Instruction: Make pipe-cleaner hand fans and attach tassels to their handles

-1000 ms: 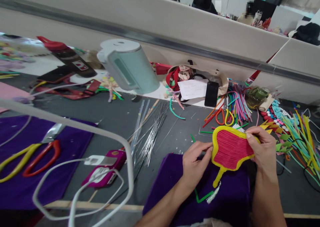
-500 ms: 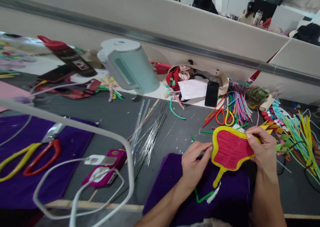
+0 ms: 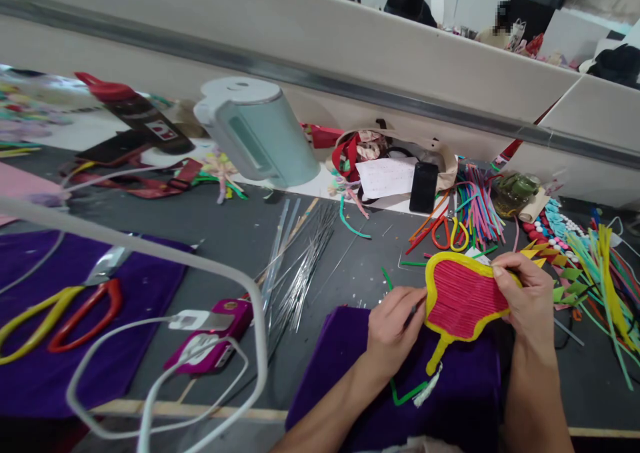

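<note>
I hold a small red craft fan with a yellow rim and yellow handle above a purple cloth. My right hand grips the fan's right edge, thumb on its upper rim. My left hand pinches the fan's left rim, with a thin dark tool or wire between its fingers. A white tassel hangs from the handle, beside a bent green stem.
A pale green kettle stands at the back. Silver wires lie mid-table, scissors on a purple cloth at left, a pink phone with white cable, coloured pipe cleaners and paper pieces at right. A partition wall runs behind.
My left hand has slid slightly down and closer along the fan's left rim. The yellow and green strips at the far right have shifted. The fan stays in place.
</note>
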The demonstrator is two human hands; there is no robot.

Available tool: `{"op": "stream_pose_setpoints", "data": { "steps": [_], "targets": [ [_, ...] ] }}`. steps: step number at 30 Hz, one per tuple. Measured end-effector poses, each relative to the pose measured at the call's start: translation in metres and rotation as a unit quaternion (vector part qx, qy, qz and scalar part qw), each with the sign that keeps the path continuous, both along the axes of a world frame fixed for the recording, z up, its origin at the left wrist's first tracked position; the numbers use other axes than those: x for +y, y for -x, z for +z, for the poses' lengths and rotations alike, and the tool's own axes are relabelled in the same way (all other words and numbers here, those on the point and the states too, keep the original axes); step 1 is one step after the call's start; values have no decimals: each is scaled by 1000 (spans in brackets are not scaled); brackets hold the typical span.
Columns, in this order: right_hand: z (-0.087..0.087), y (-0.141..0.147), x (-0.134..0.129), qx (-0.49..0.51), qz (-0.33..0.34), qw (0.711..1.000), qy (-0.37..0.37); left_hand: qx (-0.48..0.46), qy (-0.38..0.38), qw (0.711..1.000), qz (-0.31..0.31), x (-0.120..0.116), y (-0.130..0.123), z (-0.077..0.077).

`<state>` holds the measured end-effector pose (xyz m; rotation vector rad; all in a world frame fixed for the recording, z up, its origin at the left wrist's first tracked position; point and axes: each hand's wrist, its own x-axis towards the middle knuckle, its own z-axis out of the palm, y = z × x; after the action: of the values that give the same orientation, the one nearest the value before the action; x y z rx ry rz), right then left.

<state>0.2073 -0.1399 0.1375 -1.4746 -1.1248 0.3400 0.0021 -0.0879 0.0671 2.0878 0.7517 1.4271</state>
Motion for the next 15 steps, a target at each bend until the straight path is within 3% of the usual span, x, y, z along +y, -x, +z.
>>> {"op": "stream_pose_setpoints", "data": {
  "steps": [6,15],
  "targets": [
    [0,-1,0,-4,2,1000,1,60,-45,997,-9,-1,5,5],
    [-2,-2,0,10,7,1000,-5,107,-34,993,-27,-5,14,1]
  ]
}}
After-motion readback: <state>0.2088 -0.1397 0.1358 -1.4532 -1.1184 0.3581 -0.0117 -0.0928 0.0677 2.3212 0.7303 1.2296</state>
